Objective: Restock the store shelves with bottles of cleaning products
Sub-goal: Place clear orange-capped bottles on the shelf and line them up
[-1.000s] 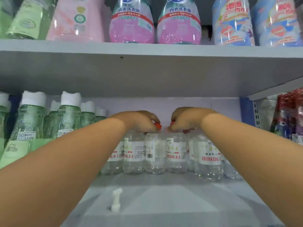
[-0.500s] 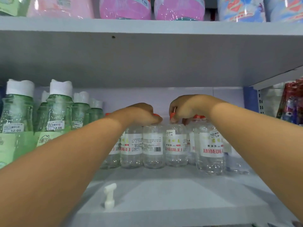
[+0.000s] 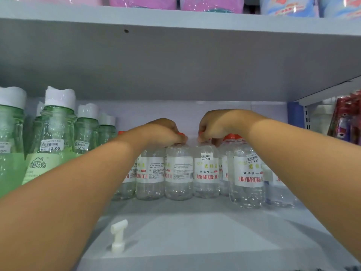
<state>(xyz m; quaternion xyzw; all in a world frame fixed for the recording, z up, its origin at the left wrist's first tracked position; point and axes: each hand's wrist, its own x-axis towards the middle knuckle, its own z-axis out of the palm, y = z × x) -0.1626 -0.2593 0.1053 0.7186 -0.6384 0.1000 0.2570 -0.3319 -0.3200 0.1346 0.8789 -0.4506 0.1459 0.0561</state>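
Clear plastic bottles with red caps and white labels stand upright in a row toward the back of the grey shelf (image 3: 195, 231), long axes vertical, caps up, labels facing me. I have my left hand (image 3: 162, 132) curled over the cap of one clear bottle (image 3: 178, 171) near the middle of the row, fingers bent down around the top and gripping it. My right hand (image 3: 216, 124) does the same on the neighbouring bottle (image 3: 206, 171) just to its right, fingertips pinching at the cap; how firmly I cannot tell, since the knuckles hide the contact. The two gripped bottles stand touching or nearly so. More of the same bottles flank them, one front bottle (image 3: 247, 173) standing nearer the shelf's front edge on the right. Along the left side stand taller green bottles (image 3: 56, 137) with white caps and price stickers. A small white plastic nozzle part (image 3: 118, 235) sits upright near the front edge, apart from everything. The upper shelf board (image 3: 175, 55) hangs low over my hands, carrying pink and blue packs.
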